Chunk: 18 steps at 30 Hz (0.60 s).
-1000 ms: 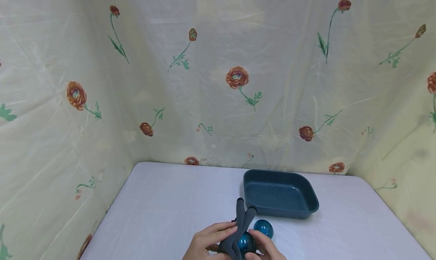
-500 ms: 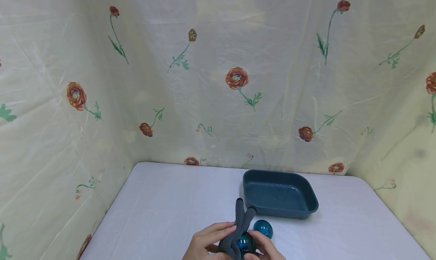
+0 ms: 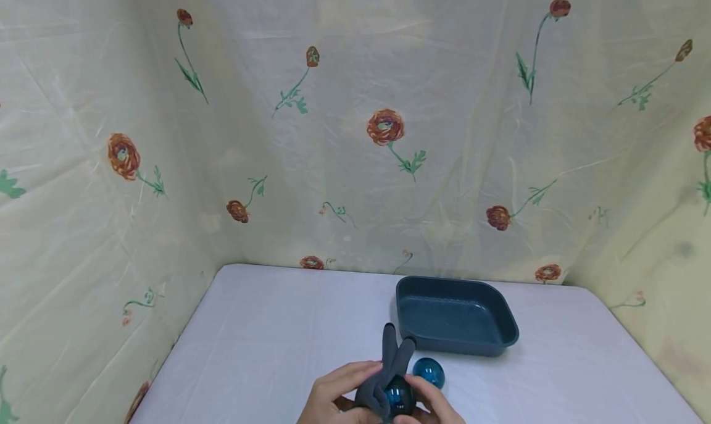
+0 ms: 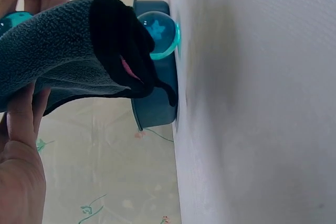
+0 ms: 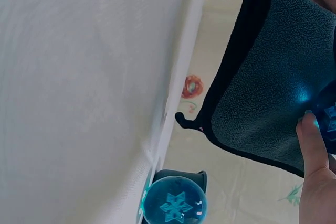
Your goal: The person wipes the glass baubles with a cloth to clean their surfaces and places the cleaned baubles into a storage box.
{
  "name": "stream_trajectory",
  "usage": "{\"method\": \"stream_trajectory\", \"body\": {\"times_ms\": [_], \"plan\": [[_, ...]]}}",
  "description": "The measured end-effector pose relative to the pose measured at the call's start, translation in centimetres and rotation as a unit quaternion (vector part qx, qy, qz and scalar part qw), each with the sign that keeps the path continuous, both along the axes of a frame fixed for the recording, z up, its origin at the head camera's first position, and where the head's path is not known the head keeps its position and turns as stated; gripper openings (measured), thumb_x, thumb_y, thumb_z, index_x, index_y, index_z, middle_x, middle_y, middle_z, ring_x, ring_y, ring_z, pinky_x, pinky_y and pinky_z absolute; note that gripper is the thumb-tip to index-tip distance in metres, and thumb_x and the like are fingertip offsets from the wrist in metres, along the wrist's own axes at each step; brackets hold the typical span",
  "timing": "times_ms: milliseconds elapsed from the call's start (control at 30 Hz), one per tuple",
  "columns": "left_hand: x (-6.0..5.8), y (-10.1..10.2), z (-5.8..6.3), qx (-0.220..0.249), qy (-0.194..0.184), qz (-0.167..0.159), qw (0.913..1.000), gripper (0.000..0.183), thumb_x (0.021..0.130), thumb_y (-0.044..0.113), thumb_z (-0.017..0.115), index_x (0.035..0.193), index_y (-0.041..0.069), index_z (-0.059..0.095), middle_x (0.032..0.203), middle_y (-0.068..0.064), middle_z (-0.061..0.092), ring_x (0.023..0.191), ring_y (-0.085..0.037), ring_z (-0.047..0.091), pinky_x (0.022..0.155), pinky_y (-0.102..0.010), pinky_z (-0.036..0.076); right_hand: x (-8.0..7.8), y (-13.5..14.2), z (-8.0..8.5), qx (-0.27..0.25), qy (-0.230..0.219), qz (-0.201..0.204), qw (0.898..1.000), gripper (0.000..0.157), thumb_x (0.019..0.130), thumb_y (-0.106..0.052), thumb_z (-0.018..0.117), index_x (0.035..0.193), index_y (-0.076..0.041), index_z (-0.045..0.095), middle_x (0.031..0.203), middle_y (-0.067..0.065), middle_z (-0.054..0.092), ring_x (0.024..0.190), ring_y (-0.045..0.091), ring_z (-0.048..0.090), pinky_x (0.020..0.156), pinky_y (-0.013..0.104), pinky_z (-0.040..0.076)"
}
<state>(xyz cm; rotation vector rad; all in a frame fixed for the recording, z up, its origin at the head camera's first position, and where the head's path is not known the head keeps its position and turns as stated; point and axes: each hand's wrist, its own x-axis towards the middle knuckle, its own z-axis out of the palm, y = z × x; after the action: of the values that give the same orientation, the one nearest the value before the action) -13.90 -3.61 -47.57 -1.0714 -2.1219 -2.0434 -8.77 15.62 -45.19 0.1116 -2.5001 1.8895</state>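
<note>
My left hand (image 3: 336, 396) grips a dark grey, black-edged cleaning cloth (image 3: 371, 392) near the table's front edge. The fingers of my right hand (image 3: 433, 402) hold a clear blue glass ball (image 3: 400, 394) against that cloth. In the right wrist view the held ball (image 5: 328, 114) is partly cut off by the frame, and the cloth (image 5: 268, 77) hangs beside it with a small loop at its corner. A second blue ball (image 3: 429, 372) sits on the table just beyond my right hand; a snowflake shape shows inside this ball (image 5: 176, 203) in the right wrist view.
Behind the second ball stands a dark blue-green rectangular dish (image 3: 461, 319), toward the back right of the table. A white cloth covers the tabletop (image 3: 278, 325). Flower-printed curtains (image 3: 333, 165) enclose the back and both sides.
The cloth and the held ball have shifted very slightly left, with both hands keeping their hold. The second ball and the dish stay in place.
</note>
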Motion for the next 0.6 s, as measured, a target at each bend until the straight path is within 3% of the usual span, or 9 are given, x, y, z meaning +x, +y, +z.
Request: {"method": "stream_trajectory", "body": {"times_ms": [167, 433, 600], "plan": [[-0.10, -0.26, 0.03, 0.004, -0.021, -0.001, 0.9998, 0.049, 0.085, 0.015, 0.066, 0.131, 0.015, 0.052, 0.131, -0.009, 0.056, 0.106, -0.011, 0.061, 0.059, -0.029, 0.057, -0.06, -0.06, 0.21, -0.009, 0.015, 0.006, 1.000, 0.058, 0.081, -0.022, 0.069, 0.130, -0.004, 0.045, 0.127, 0.019, 0.051, 0.100, 0.002, 0.058, 0.082, 0.029, 0.055], [-0.18, -0.21, -0.07, 0.002, -0.034, 0.006, 0.9994, 0.046, 0.085, 0.017, 0.065, 0.130, 0.016, 0.054, 0.126, -0.008, 0.059, 0.100, -0.008, 0.063, 0.060, -0.029, 0.057, 0.16, -0.57, -0.34, 0.019, 0.106, -0.029, 0.994, 0.048, 0.075, -0.018, 0.074, 0.120, -0.015, 0.056, 0.123, 0.006, 0.057, 0.101, -0.004, 0.055, 0.078, 0.027, 0.056], [-0.16, -0.27, 0.08, -0.005, -0.057, 0.018, 0.9982, 0.045, 0.083, 0.017, 0.067, 0.127, 0.017, 0.057, 0.123, -0.008, 0.061, 0.097, -0.007, 0.064, 0.060, -0.028, 0.057, -0.07, -0.12, -0.71, 0.046, 0.138, 0.010, 0.989, 0.049, 0.077, -0.019, 0.073, 0.122, -0.020, 0.053, 0.127, 0.010, 0.054, 0.110, -0.014, 0.046, 0.079, 0.033, 0.056]]}}
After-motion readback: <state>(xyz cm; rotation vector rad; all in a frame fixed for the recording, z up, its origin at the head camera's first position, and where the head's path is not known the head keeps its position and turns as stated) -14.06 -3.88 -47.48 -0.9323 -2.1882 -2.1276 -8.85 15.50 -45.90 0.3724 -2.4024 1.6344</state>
